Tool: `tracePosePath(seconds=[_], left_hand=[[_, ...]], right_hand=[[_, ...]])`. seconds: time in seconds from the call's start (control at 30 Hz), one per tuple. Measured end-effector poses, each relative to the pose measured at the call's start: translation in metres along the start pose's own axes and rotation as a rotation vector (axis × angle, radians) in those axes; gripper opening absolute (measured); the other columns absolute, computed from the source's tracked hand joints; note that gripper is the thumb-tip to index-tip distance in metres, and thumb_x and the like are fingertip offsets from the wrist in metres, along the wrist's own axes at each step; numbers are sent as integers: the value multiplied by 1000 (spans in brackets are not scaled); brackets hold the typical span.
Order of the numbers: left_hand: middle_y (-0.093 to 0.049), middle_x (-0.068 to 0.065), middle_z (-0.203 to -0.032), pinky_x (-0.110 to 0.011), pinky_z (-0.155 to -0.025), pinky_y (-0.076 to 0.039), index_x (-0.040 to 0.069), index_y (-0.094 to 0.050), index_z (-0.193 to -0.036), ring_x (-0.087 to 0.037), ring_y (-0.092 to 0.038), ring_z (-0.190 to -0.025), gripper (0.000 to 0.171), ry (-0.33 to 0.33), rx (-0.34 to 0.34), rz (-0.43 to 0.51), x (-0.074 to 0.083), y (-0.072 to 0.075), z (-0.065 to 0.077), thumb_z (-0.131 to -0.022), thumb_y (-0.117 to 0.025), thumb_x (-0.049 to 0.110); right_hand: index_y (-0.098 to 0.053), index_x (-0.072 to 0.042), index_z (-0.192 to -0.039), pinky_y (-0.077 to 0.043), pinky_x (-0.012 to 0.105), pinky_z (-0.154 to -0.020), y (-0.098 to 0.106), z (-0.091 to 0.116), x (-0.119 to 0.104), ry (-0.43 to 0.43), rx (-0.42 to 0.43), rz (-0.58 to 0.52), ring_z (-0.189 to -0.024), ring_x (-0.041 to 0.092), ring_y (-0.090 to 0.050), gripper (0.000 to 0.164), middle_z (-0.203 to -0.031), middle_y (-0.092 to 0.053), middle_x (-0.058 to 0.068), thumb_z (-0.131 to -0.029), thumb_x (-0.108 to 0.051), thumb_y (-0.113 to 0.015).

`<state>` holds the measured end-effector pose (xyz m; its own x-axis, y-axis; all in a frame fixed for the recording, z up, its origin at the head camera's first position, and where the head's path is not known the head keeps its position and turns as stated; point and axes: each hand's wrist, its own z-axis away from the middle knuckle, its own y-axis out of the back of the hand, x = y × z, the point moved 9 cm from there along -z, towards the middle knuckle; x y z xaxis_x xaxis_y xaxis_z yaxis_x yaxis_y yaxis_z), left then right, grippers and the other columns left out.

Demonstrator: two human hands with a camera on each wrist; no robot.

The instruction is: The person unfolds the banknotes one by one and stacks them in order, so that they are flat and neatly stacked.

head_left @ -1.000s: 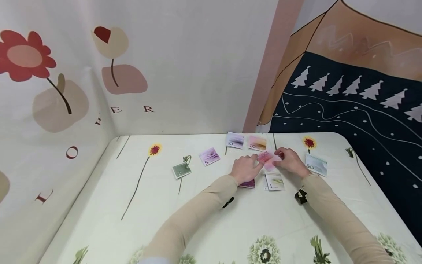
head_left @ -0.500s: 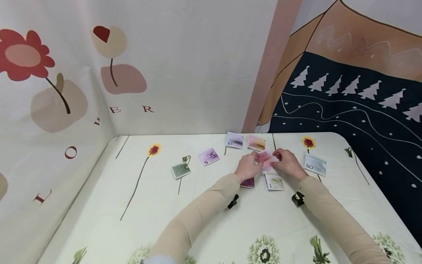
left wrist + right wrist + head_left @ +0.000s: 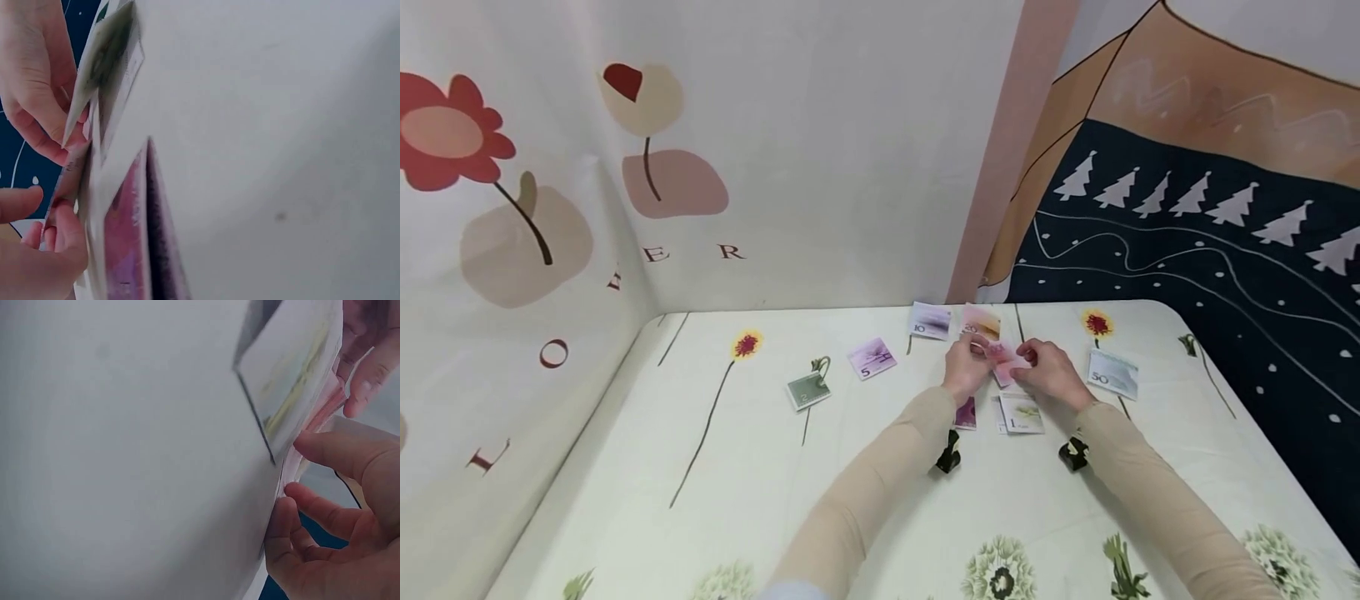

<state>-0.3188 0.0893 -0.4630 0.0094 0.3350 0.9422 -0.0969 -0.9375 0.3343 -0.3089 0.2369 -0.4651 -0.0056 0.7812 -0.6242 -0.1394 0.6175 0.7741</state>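
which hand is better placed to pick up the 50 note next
Probably the right hand: in the head view it is nearer the 50 banknote, which lies to its right. The left hand is farther, across the pink banknote. Both hands are at that pink one, though.

The pale table (image 3: 625, 450) is being patterned by printed flowers (image 3: 1000, 562). Behind and left of it, white walls (image 3: 835, 150) are being decorated by a red flower (image 3: 445, 131) and letters (image 3: 731, 252). Rightward, a navy panel (image 3: 1262, 333) is being crossed by white trees (image 3: 1190, 196), beyond a pink stripe (image 3: 1004, 150).
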Motion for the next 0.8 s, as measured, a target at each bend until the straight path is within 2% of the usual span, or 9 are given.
tracePosePath(seconds=[0.13, 0.3, 0.43, 0.53, 0.67, 0.8], left_hand=[[-60, -3, -82, -20, -70, -49, 3, -63, -96, -10, -58, -73, 25, -18, 44, 28, -5, 6, 0, -76, -70, -11], [-60, -5, -88, -19, -69, -51, 2, -63, -98, -16, -65, -78, 27, -53, 59, 105, -3, 14, 3, -76, -67, -14], [-59, -5, -92, -20, -69, -52, 2, -62, -101, -21, -66, -82, 30, -93, 51, 152, 6, 21, 9, -77, -63, -16], [-60, -5, -94, -21, -70, -53, 1, -62, -103, -19, -66, -81, 31, -126, 35, 184, 13, 25, 13, -78, -60, -17], [-59, -7, -95, -23, -71, -54, 0, -61, -105, -18, -66, -82, 31, -136, 2, 254, 17, 29, 17, -79, -59, -17], [-58, -7, -97, -24, -73, -54, -1, -61, -107, -20, -66, -84, 31, -141, -20, 297, 20, 35, 21, -80, -59, -16]], right_hand=[[-56, 8, -117, -44, 44, -82, -1, 0, -3, -1, -11, -21, -92, 33, -50, 38, -104, -56, 23, -87, -11, -68], [-56, 7, -119, -45, 46, -86, 3, 3, -9, -9, 3, -84, -99, 36, -53, 37, -110, -56, 24, -88, -12, -68], [-56, 6, -120, -45, 49, -89, 8, 7, -20, 18, 32, -130, -104, 39, -53, 38, -117, -55, 26, -89, -12, -67], [-56, 6, -120, -44, 51, -91, 12, 10, -28, 39, 64, -149, -107, 41, -52, 37, -119, -55, 26, -89, -10, -65], [-55, 6, -122, -42, 53, -94, 15, 14, -33, 40, 94, -150, -111, 43, -50, 36, -120, -54, 28, -91, -10, -63], [-52, 6, -126, -44, 53, -95, 12, 17, -38, 43, 80, -181, -113, 44, -51, 36, -125, -53, 29, -94, -9, -59]])
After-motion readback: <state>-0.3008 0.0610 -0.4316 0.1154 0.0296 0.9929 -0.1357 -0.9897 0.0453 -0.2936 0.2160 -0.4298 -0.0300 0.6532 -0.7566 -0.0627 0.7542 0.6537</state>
